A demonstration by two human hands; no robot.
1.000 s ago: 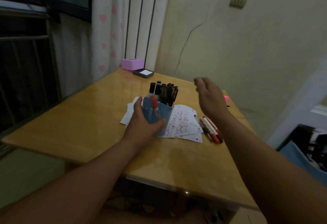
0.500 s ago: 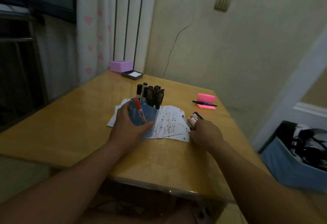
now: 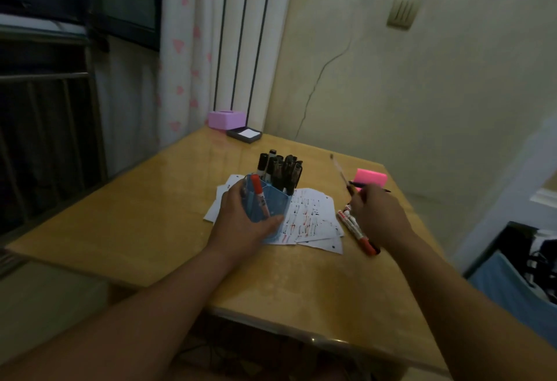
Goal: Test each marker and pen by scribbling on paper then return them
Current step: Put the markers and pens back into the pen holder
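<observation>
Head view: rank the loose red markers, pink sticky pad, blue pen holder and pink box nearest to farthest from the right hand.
1. loose red markers, beside the right hand.
2. pink sticky pad, just beyond it.
3. blue pen holder, to its left.
4. pink box, far corner.

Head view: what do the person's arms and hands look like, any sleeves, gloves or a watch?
Both arms are bare: the left forearm and right forearm show no sleeve up to the frame edge. The left hand and right hand wear no gloves, and no watch or band shows at either wrist. Rings cannot be told in this dim light.
</observation>
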